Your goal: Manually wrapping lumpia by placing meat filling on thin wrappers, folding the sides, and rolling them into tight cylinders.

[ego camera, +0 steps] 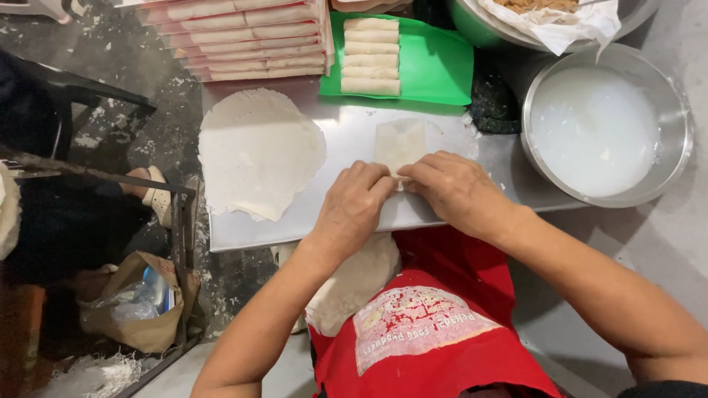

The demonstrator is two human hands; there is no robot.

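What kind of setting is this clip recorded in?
Likely a small food-prep workspace for spring rolls. Both hands fold a wrapper on a metal tray, beside a wrapper stack, finished rolls on a green board, and a steel bowl of white liquid.

A stack of round, thin wrapper sheets [258,151] lies flat on the left part of the metal tabletop [346,133]. Behind it, a pile of flat packets [243,37] sits at the far edge. Just to their right, a green board [439,66] carries six finished rolls [371,55] laid side by side in a column. A steel bowl of cloudy white liquid [596,129] stands to the right, and behind it a larger bowl lined with white paper [560,22] holds a brown filling. On the floor at the left, a brown paper bag [136,306] stands open, near a dark metal frame [177,221].
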